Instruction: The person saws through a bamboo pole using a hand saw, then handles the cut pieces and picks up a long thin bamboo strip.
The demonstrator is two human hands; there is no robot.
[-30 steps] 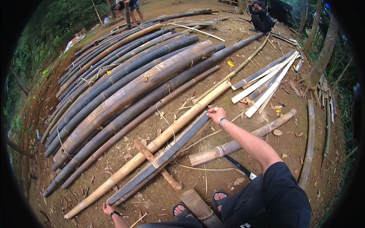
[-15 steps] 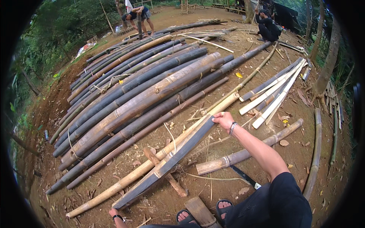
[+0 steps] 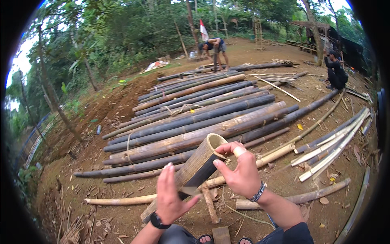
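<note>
Head view: the right hand (image 3: 240,173) has its grip closed over the upper rim of a split bamboo piece (image 3: 198,166), while the left hand (image 3: 171,197) lies open and flat against its lower side, fingers straight. This 1 piece is raised off the ground, its long axis running from lower left up to the right, hollow cut end pointing away. Beyond lie long bamboo poles (image 3: 195,118) side by side, and 2 people (image 3: 214,46) work farther off.
</note>
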